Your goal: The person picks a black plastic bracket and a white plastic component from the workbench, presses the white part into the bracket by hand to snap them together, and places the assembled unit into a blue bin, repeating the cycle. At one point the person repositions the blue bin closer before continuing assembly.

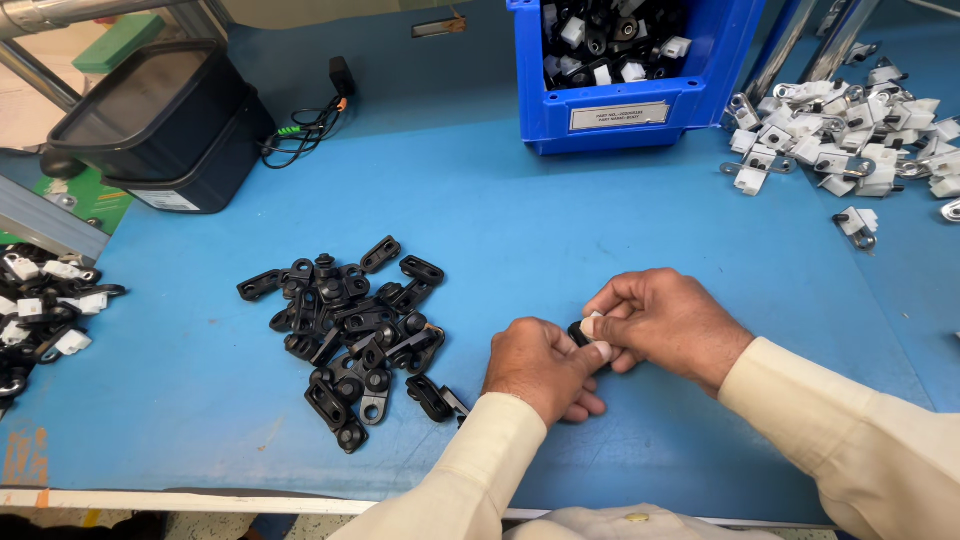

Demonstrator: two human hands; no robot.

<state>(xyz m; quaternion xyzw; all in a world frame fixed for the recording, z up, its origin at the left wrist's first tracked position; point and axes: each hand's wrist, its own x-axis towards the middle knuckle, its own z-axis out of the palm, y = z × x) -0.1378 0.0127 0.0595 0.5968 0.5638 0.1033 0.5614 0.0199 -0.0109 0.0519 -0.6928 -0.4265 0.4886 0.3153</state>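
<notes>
The left hand and the right hand meet low on the blue bench top, fingertips pinched together on one small part. The part shows a black ring end toward the left hand and a white plastic block under the right thumb. Both hands are closed narrowly around it, knuckles up, with cream sleeves running back toward the body. How the part sits between the palms is hidden by the fingers.

Far out to the left of the hands, at the bench edge, lies a cluster of black-and-white assembled pieces. Above that, well away from the hands, stands a black lidded bin, with a coiled black cable just beside it.

Near the left hand, just to its left, a loose heap of black plastic brackets spreads over the bench, each with a round eye at one end; the nearest ones lie close to the left wrist.

Straight ahead of the hands, at the far side of the bench, a blue storage bin holds mixed black and white parts.

Ahead and to the right of the right hand, a pile of white blocks on metal brackets lies scattered, one stray piece nearer the hands than the rest.
</notes>
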